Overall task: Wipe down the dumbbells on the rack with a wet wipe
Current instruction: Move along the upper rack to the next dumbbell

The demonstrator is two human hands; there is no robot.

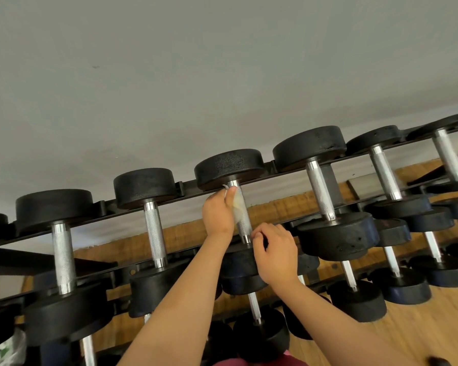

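L hand (218, 216) is up at the top row of the rack (189, 186), fingers curled round the knurled handle (244, 225) of the middle dumbbell (229, 167). Thumb lies up along the bar, w/ the wet wipe (237, 206) pinned between hand & metal. The wipe is a thin whitish strip on the upper half of the handle, just right of the thumb, w/ a bit poking out above the knuckles near the far black head.

R hand (275, 253) sits lower, at the near end of the same handle & over the near head. Its fingers are curled, tips just beside the bar's chrome end; can't tell if it's gripping anything or touching the wipe.

Neighbour dumbbells either side, one to the left (155, 228) & one to the right (321, 191), lie parallel on the same rails. More sit on lower tiers. Grey wall (169, 75) behind, wood floor (421, 326) lower right
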